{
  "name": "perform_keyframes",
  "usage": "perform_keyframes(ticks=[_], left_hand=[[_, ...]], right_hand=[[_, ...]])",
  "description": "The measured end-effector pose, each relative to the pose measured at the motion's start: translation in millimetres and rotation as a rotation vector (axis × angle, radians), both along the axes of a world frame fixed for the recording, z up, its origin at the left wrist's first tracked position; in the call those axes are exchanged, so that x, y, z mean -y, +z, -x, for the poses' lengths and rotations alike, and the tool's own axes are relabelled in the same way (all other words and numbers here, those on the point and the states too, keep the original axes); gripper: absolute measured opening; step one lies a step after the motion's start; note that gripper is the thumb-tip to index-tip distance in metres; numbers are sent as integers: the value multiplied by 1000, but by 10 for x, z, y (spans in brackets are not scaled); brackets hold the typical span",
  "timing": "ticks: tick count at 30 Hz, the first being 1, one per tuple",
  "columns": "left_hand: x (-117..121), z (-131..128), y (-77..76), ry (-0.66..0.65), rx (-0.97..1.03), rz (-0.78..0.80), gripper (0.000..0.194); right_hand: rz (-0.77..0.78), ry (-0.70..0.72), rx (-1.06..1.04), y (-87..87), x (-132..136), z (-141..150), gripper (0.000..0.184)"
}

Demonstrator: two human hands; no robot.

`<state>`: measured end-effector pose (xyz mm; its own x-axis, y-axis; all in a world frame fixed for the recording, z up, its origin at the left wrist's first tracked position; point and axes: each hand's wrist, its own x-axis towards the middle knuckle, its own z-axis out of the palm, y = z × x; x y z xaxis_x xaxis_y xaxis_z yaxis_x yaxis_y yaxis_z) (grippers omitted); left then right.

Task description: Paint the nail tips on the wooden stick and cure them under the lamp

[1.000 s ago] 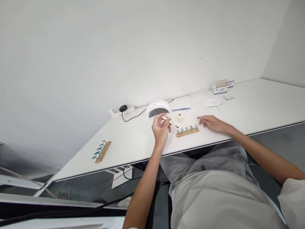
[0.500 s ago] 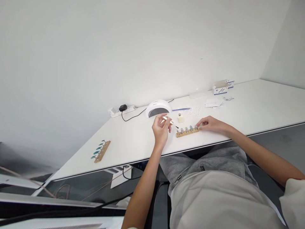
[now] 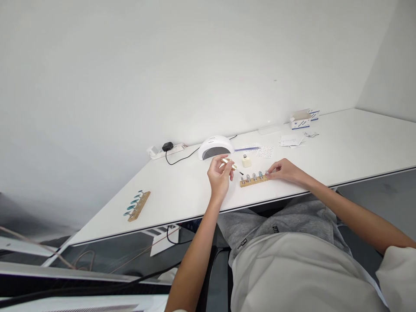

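My left hand [image 3: 220, 175] is closed round the gold cap of a nail polish brush [image 3: 229, 164]; its dark bristles point down and right, just above the left end of a wooden nail stand [image 3: 255, 182]. Several silvery and teal nail tips [image 3: 254, 176] stand in a row on that strip. At its right end the fingers of my right hand [image 3: 282, 169] pinch the last nail tip [image 3: 267, 173], mostly hidden by them. Behind the stand is a cream nail polish bottle [image 3: 246, 161] with its neck uncapped.
A white nail lamp [image 3: 216, 147] stands by the wall, beside a blue stick [image 3: 247, 149] and sticker sheets [image 3: 264, 151]. Far left is a second wooden stand [image 3: 139, 206] with teal nail tips. A power strip [image 3: 172, 151], papers [image 3: 291, 140] and a small box [image 3: 300, 120] lie further back.
My right hand has shifted slightly left, its fingers closing over the nail tip at the stand's right end. My left hand and the brush stay nearly where they were.
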<state>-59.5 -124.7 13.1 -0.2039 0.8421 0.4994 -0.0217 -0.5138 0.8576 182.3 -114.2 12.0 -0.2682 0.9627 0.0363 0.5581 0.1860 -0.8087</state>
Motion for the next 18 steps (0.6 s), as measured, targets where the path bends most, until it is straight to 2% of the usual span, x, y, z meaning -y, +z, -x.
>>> perform_keyframes(ticks=[5, 10, 12, 14, 16, 18], left_hand=[[5, 2, 2, 2, -10, -2, 32], [3, 9, -12, 10, -13, -2, 33], [-8, 13, -25, 8, -13, -5, 34], [-18, 17, -36, 5, -15, -9, 35], [-22, 18, -38, 3, -17, -8, 36], [-18, 16, -33, 3, -18, -4, 36]], right_hand=[[-34, 21, 9, -25, -21, -38, 32], [10, 191, -32, 29, -95, -195, 32], [1, 137, -46, 46, -106, -230, 25], [-59, 21, -8, 36, -103, -228, 20], [-127, -65, 64, 5, -95, -205, 24], [-158, -87, 129, -27, -89, -182, 26]])
